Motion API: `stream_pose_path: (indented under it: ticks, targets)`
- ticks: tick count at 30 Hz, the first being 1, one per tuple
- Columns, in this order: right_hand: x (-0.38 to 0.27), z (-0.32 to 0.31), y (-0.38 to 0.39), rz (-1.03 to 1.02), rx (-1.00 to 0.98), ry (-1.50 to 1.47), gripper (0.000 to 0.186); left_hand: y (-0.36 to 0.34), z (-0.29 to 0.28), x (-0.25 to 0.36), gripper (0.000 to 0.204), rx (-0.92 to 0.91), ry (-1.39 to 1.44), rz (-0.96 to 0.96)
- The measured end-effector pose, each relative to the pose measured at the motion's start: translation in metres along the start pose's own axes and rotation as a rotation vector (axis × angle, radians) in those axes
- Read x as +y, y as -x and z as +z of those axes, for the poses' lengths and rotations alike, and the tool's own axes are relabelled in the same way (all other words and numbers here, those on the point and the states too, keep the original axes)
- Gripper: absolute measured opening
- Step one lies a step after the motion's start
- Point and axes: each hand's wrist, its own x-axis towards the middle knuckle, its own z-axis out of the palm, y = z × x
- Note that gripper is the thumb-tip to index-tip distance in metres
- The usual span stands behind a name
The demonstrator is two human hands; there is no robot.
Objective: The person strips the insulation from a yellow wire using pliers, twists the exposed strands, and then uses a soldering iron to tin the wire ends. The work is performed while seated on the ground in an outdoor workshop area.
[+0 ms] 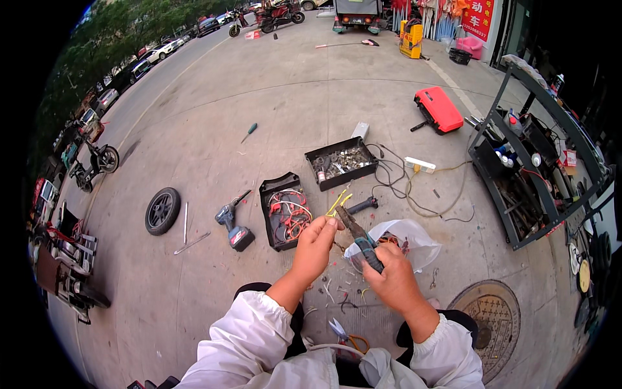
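My left hand (pixel 312 247) is closed, pinching thin yellow wire (pixel 336 202) whose ends rise above the fingertips. Just to its right, my right hand (pixel 394 280) grips pliers (pixel 356 231) with dark jaws and teal-and-black handles. The jaws point up beside the left fingertips; whether they touch the wire I cannot tell. Behind the pliers lies a black-handled tool (pixel 365 205), partly covered. A white plastic bag (pixel 424 245) with coloured wires inside sits beyond my right hand. Scissors (pixel 339 330) with orange handles lie low between my legs.
Beyond my hands stand a black tray (pixel 266 206) of red wires and another (pixel 353 176) of small hardware. A cordless drill (pixel 233 225), wheel (pixel 162 211) and screwdriver (pixel 249 132) lie left. Rightward are a power strip (pixel 420 165), red toolbox (pixel 443 109), tool cart (pixel 497 206) and manhole cover (pixel 499 322).
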Motion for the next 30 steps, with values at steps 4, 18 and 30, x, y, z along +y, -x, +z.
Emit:
stream_pose_path:
  ticks: [4, 18, 30]
  targets:
    - [0.001, -0.005, -0.001, 0.087, -0.093, -0.139, 0.019, -0.005, -0.014, -0.005, 0.026, -0.153, 0.095, -0.04]
    - [-0.004, -0.005, 0.003, -0.01, -0.074, 0.11, 0.025, -0.008, -0.021, -0.005, 0.023, -0.143, 0.045, -0.03]
    - [-0.003, -0.007, 0.011, 0.112, -0.198, 0.243, 0.043, -0.006, -0.019, -0.006, 0.021, -0.068, -0.18, 0.071]
